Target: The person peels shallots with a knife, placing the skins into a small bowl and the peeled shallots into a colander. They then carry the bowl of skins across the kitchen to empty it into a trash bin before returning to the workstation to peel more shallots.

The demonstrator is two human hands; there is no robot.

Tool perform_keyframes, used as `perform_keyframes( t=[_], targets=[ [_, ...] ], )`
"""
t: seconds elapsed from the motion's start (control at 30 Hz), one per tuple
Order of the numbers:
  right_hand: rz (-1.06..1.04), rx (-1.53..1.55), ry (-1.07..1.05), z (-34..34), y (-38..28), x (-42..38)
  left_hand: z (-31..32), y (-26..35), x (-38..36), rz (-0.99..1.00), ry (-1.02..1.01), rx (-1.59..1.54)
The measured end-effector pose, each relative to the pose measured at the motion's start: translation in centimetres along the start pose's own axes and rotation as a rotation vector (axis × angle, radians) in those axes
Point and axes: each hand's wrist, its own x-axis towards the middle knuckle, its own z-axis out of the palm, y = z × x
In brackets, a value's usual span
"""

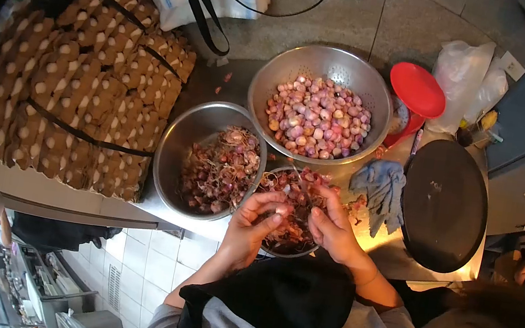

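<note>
An onion (279, 210) is being pinched by the left hand (255, 222), over a bowl (290, 256) of skins (281, 181). Beyond the hands, a colander (264, 84) is being borne by a metal counter (365, 245) before a grey wall (335, 30). Farther left, egg cartons (85, 85) are being bound by straps (124, 148); to the right, a glove (380, 188) and a black tray (445, 210) are being seen. Both hands are being angled inward, fingers bent; what is being grasped by the right hand (335, 233), if anything, cannot be told.
</note>
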Motion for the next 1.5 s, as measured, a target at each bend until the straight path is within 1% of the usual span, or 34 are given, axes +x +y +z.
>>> perform_keyframes(
  t=[0.07, 0.17, 0.27, 0.3, 0.33, 0.43, 0.57, 0.67, 0.73, 0.77, 0.8, 0.83, 0.9, 0.97, 1.0, 1.1, 1.17, 1.27, 1.33, 1.4, 1.5],
  targets=[
    [-0.002, -0.07, -0.038, 0.5, -0.7, -0.5, 0.1, 0.2, -0.2, -0.02, 0.034, -0.024],
    [0.031, -0.006, -0.102, 0.6, 0.2, -1.3, -0.2, 0.1, 0.0, -0.052, 0.001, -0.089],
    [0.036, 0.071, -0.132, 1.0, 0.6, -2.0, -0.2, -0.3, 0.3, -0.02, -0.017, -0.195],
    [0.039, 0.094, -0.152, 1.1, 0.7, -2.1, -0.2, -0.5, 0.4, -0.012, -0.021, -0.197],
    [0.005, 0.064, -0.177, 1.3, 0.9, -2.1, -0.3, -0.7, 0.4, -0.003, -0.025, -0.198],
    [0.006, 0.025, -0.204, 1.4, 0.9, -2.0, -0.1, -0.9, 0.3, 0.02, -0.011, -0.193],
    [-0.005, 0.017, -0.204, 1.3, 0.9, -1.8, -0.1, -1.0, 0.2, 0.039, 0.012, -0.183],
    [-0.015, 0.004, -0.181, 1.4, 0.8, -1.7, -0.1, -1.1, 0.2, 0.118, 0.026, -0.069],
    [-0.013, -0.019, -0.156, 1.3, 0.5, -1.7, 0.4, -1.1, 0.0, 0.259, 0.081, 0.114],
    [-0.023, -0.076, -0.161, 1.2, 0.4, -1.7, 0.6, -1.1, -0.1, 0.325, 0.102, 0.209],
    [-0.031, -0.132, -0.163, 1.1, 0.2, -1.7, 0.5, -1.2, -0.1, 0.346, 0.119, 0.283],
    [-0.04, -0.192, -0.165, 1.0, 0.1, -1.7, 0.6, -1.2, -0.2, 0.364, 0.113, 0.283],
    [-0.184, -0.428, -0.085, 1.1, 0.9, -2.0, 0.7, -1.3, -0.2, 0.407, 0.112, 0.27],
    [-0.397, -0.725, -0.041, 1.3, 0.8, -1.8, 0.7, -1.4, -0.2, 0.424, 0.117, 0.247],
    [-0.348, -0.762, -0.062, 1.1, 0.7, -1.8, 0.6, -1.5, -0.2, 0.428, 0.115, 0.252],
    [-0.459, -0.711, -0.047, 0.8, 1.3, -1.3, 0.3, -1.5, -0.2, 0.415, 0.12, 0.255],
    [-0.236, -0.468, -0.08, 0.7, 0.8, -1.4, 0.5, -1.5, -0.3, 0.386, 0.128, 0.243],
    [0.072, -0.217, -0.147, 0.7, -0.2, -1.6, 0.7, -1.1, -0.2, 0.362, 0.136, 0.235],
    [0.005, -0.259, -0.158, 0.7, 0.0, -1.9, 0.5, -1.5, 0.0, 0.373, 0.134, 0.249],
    [-0.352, -0.476, -0.145, 0.8, 0.9, -1.3, 0.3, -1.8, 0.1, 0.396, 0.138, 0.293],
    [-0.215, -0.604, -0.159, 0.3, 0.2, -1.6, 0.6, -1.5, 0.0, 0.407, 0.152, 0.329]
  ],
)
